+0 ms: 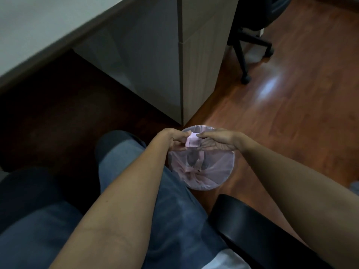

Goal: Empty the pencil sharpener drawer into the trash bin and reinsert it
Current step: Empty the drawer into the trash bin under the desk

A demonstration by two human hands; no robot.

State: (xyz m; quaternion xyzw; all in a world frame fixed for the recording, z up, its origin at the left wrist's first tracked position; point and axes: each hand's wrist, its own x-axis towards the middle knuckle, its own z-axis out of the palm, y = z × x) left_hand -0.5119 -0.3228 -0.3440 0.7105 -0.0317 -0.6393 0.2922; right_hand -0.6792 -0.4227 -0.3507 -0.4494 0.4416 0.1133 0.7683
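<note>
A small pale pink drawer (193, 142) of the pencil sharpener hangs over the round trash bin (223, 171), which is lined with a thin pink plastic bag. My left hand (172, 139) pinches the drawer's left side. My right hand (217, 141) touches its right top edge with the fingertips, the other fingers spread below it. The sharpener body itself is not in view. Whether anything lies inside the drawer cannot be made out.
The bin stands on a wooden floor at the corner of a grey desk cabinet (198, 65). The desk top (38, 26) runs along the upper left. My legs in jeans (136, 200) and a black chair armrest (252, 230) are near. An office chair base (246, 47) stands behind.
</note>
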